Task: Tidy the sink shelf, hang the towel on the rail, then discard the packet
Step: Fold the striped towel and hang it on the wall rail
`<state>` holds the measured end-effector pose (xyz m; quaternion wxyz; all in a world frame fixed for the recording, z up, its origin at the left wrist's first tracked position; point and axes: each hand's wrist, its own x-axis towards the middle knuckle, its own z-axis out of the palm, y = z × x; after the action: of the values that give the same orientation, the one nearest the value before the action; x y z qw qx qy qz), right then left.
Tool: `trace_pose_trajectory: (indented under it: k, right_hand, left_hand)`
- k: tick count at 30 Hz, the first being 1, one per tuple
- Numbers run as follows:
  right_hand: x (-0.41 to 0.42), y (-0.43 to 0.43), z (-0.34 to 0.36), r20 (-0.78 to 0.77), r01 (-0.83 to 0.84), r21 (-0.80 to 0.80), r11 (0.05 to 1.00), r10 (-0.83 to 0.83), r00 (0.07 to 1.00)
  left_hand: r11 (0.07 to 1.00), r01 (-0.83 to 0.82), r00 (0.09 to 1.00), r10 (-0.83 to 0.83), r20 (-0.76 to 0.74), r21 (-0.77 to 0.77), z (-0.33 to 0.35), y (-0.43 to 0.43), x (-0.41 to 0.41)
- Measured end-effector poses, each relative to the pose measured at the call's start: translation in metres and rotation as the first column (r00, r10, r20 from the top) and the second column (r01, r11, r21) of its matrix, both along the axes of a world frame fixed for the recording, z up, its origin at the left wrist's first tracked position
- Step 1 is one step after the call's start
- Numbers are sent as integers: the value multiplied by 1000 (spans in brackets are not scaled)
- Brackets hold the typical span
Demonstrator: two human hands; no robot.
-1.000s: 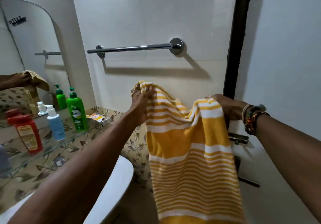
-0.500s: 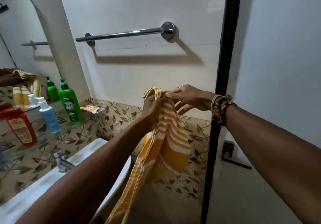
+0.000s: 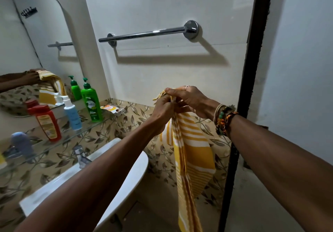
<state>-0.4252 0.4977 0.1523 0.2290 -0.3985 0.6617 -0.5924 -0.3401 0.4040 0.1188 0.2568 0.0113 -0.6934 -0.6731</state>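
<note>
Hands, left hand (image 3: 163,109) and right hand (image 3: 187,99), pinch the yellow-and-white striped cotton towel's (image 3: 192,152) gathered top edge together, apparently folding it lengthwise to fit the chrome wall rail (image 3: 147,33) above.

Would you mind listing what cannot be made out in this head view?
- Yellow-and-white striped towel: lower end cut off by the bottom edge.
- Orange-and-white packet on the glass shelf: print too small.
- Blue-grey object at left: blurred.
- Left hand fingertips: hidden behind the towel folds.

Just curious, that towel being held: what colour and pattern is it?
The towel is yellow with white stripes, seen best in the head view.
</note>
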Motion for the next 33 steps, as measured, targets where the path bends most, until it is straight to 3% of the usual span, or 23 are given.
trace_pose_trajectory:
  k: [4,6,9,11,15,18,24,33]
  right_hand:
    - [-4,1,-6,22,-50,-27,998,50,998]
    - [-5,1,-10,20,-48,-32,998,48,999]
    - [-6,3,-18,20,0,-24,1000,1,1000]
    - [-2,8,-25,23,5,7,1000,-5,1000]
    - [6,12,-35,107,-65,-2,998,65,992]
    - [13,9,-37,34,-47,58,997,45,998]
    - [20,1,-36,-19,2,171,985,1,1000]
    - [42,-23,-46,1,31,143,989,-31,1000]
  left_hand:
    - [981,60,998,-59,14,-183,1,-6,10]
    - [994,-19,999,22,29,-107,1,-8,11]
    - [966,-103,994,107,-7,239,1,-11,12]
    - [917,-138,990,134,37,375,0,-15,12]
    - [900,-167,983,120,141,402,-7,-19,13]
    - [880,-203,973,133,186,429,-13,-15,12]
    - [851,-234,969,165,182,470,-23,-22,14]
    - [849,-147,986,85,143,507,-32,-38,50]
